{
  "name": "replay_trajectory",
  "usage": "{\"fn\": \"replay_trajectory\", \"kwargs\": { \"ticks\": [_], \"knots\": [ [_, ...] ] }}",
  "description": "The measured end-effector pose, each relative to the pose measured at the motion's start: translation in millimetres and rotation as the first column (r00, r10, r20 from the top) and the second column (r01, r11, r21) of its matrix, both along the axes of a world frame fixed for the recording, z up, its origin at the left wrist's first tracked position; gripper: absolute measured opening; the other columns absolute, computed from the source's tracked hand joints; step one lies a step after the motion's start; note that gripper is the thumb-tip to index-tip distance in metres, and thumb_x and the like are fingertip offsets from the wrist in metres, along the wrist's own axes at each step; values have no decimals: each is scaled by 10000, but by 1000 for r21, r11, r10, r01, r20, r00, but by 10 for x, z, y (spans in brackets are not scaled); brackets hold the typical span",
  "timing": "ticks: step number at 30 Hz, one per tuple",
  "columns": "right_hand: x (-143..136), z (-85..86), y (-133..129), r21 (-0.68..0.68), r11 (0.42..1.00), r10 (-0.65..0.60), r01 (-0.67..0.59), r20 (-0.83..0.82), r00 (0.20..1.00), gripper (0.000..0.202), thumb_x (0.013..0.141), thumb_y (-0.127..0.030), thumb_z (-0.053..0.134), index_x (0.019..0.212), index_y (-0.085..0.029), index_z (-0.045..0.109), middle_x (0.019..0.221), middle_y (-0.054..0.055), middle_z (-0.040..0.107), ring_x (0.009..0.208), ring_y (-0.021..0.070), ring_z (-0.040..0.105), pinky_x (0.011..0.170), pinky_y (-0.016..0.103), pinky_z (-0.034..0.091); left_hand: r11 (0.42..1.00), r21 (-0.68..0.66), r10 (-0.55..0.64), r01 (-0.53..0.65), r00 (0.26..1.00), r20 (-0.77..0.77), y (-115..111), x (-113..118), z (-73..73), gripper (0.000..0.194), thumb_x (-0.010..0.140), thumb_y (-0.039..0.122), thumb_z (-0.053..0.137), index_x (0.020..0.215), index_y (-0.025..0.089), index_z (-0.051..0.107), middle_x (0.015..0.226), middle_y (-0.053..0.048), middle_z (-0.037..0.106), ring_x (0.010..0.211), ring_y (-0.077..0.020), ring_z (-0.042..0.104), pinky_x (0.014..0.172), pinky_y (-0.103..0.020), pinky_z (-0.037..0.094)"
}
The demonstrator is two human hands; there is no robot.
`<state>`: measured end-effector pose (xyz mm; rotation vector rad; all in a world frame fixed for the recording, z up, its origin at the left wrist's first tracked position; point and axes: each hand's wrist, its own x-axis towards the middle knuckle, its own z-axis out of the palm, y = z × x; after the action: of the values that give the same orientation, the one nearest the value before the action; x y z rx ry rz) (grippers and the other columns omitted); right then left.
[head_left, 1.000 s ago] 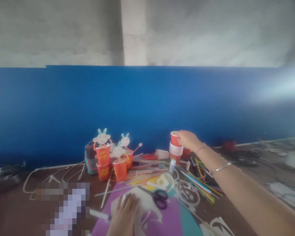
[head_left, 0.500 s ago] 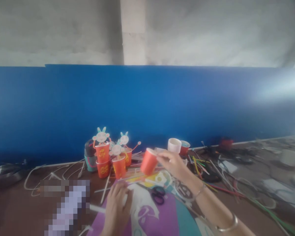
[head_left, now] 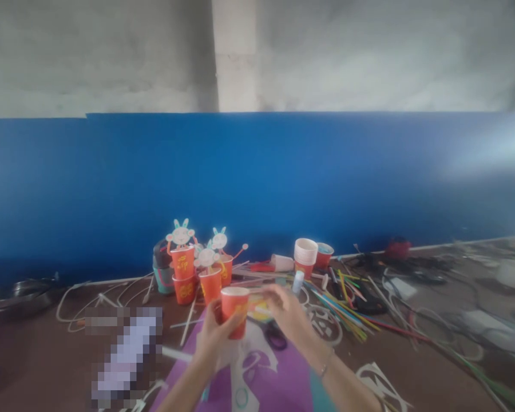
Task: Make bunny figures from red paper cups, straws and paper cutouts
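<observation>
Left hand (head_left: 213,333) wrapped round a red paper cup (head_left: 234,313) with white rim, upright over the flat purple sheet (head_left: 287,380). Right hand (head_left: 285,313) near sheet's far-right corner, fingers bent; blurry, can't tell if holding anything.

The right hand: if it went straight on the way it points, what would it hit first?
Most likely the orange-red paper cup held in the left hand. The right hand points toward the cup's rim side, though the depth between them is hard to judge.
</observation>
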<state>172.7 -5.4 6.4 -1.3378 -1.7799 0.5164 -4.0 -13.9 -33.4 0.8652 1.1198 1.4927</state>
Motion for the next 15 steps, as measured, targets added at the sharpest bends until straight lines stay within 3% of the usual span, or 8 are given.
{"fn": "replay_trajectory", "kwargs": {
  "ticks": [1,3,7,10,15],
  "knots": [
    [44,-83,16,-40,999,-13,19,142,990,297,861,-167,410,951,-176,693,948,85,713,886,206,641,781,292,464,999,-22,-24,26,996,89,3,-8,-10,592,531,342,851,1031,161,591,956,-96,711,878,-268,677,746,-329,516],
    [97,-247,18,-81,996,37,-19,226,973,219,781,-132,489,819,-166,702,851,86,704,838,223,630,758,300,449,994,-45,-87,99,972,219,-18,-22,-30,522,574,344,832,1014,170,613,953,-78,717,854,-241,684,713,-301,523],
    [57,-450,-55,-89,994,97,-60,504,858,223,778,-116,472,829,-156,685,919,105,670,907,232,578,794,306,406,959,-171,-140,225,905,402,-115,-22,-57,420,621,358,801,936,116,662,847,-100,732,791,-245,701,686,-306,538],
    [2,-462,-96,-50,997,70,-51,567,820,251,751,-105,468,892,-159,669,953,104,651,936,244,548,815,324,385,944,-215,-148,249,905,400,-175,-11,-87,436,629,403,803,897,87,665,754,-104,724,740,-244,705,649,-290,535],
    [32,-448,-98,-60,998,61,-32,587,807,260,672,-80,483,847,-171,652,933,97,632,922,241,536,801,321,380,975,-50,-196,218,941,275,-187,-23,-147,480,583,428,841,918,144,646,734,-50,715,670,-201,692,642,-274,526]
  ]
}}
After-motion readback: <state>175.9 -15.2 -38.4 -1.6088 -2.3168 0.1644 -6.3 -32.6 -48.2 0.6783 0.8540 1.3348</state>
